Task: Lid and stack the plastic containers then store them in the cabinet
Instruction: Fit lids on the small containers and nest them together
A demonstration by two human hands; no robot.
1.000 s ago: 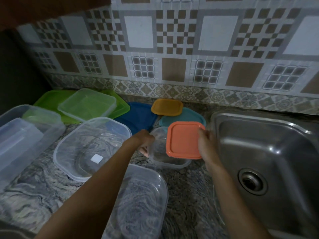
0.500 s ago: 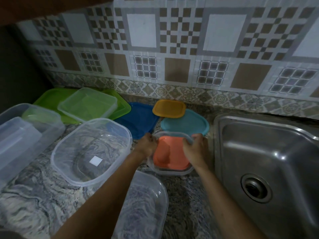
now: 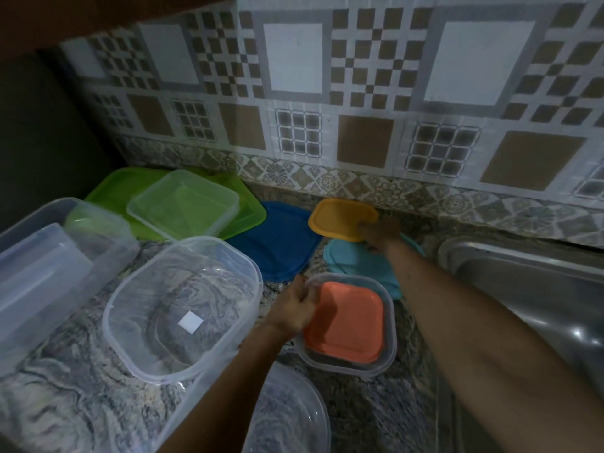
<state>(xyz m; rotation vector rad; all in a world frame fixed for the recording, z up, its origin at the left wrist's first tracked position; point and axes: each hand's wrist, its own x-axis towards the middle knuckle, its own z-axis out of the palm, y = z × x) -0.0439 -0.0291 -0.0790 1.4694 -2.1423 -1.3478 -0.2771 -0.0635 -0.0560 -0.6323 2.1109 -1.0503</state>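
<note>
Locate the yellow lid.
Head view, centre back by the backsplash: the yellow lid sits right of the blue lid, behind the teal lid, the right hand holding its edge.

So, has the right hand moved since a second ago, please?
Yes: the right hand left the tub and went back toward the wall, to the yellow lid.

So the small clear container sits upright on the surface with the salmon lid dropped loose down inside it, not snapped on. The left hand grips its left rim. Just behind lies a teal lid with the orange lid overlapping its far edge, and the right hand holds that lid's corner.
</note>
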